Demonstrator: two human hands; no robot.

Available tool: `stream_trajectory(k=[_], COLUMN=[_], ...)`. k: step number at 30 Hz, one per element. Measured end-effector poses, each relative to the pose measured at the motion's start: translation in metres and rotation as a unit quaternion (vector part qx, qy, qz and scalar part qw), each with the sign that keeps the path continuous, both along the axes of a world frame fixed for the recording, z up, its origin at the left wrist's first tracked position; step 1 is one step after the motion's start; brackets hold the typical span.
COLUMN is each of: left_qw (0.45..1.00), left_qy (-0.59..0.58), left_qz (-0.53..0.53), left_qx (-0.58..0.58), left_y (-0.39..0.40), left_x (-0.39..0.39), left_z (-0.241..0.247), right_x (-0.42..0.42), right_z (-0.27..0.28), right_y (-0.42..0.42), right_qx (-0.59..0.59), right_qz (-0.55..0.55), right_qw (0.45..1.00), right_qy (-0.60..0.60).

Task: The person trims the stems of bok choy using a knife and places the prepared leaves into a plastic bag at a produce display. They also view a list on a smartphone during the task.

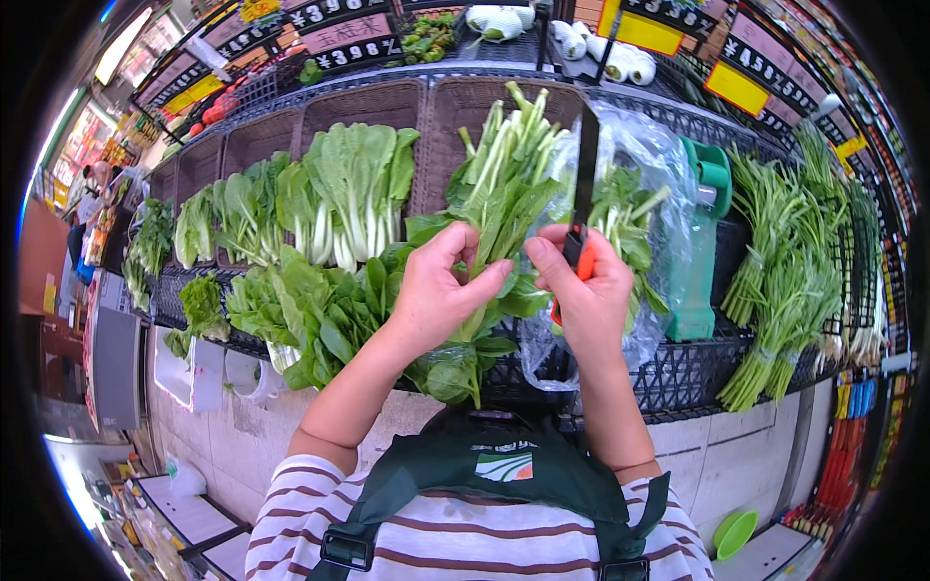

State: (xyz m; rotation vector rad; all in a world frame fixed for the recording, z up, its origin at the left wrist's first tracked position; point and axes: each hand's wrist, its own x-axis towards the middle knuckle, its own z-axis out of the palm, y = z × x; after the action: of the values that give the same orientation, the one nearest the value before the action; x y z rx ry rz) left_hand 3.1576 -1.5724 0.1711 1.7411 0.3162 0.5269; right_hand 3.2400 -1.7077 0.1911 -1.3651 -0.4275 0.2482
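My left hand (443,287) has its thumb and fingers around a leafy green stalk (501,221), in front of a pile of cut leafy stems (508,145). In my right hand (592,287) is a knife (585,167) with an orange and black handle, its dark blade pointing away from me. Beneath and beyond that hand lies a clear plastic bag (654,254), with more leafy stems (628,210) by it. A green tape dispenser (697,240) stands to the right of the bag. Both hands are above the front part of the vegetable display.
Bok choy (356,189) and other greens (349,312) fill the left side. Bundled long-leaf greens (777,290) lie at right. Brown woven baskets (363,105) and price signs (349,43) line the back. A white bin (189,370) and a green bowl (735,534) are lower down.
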Motion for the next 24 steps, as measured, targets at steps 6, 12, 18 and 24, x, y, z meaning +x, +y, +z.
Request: stream_trajectory(k=[6,12,18,24], left_qw=[0.989,0.992,0.968,0.953], left_qy=[0.035,0.078,0.154,0.196], left_qz=[-0.028,-0.101,-0.167,-0.199], left_qx=[0.139,0.022,-0.109,-0.12], left_y=[-0.02,-0.016,-0.004,0.007], left_x=[0.001,0.004,0.012,0.009], left_z=[0.007,0.001,0.011,0.023], right_x=[0.008,0.021,0.024,0.023], right_z=[-0.021,-0.032,-0.026,-0.026], right_y=[-0.014,-0.02,-0.023,-0.026], right_qx=[-0.019,-0.094,-0.133,-0.147], right_qz=[0.005,-0.004,-0.035,0.003], right_qw=[1.0,0.991,0.968,0.977], right_qy=[0.01,-0.094,-0.209,-0.157])
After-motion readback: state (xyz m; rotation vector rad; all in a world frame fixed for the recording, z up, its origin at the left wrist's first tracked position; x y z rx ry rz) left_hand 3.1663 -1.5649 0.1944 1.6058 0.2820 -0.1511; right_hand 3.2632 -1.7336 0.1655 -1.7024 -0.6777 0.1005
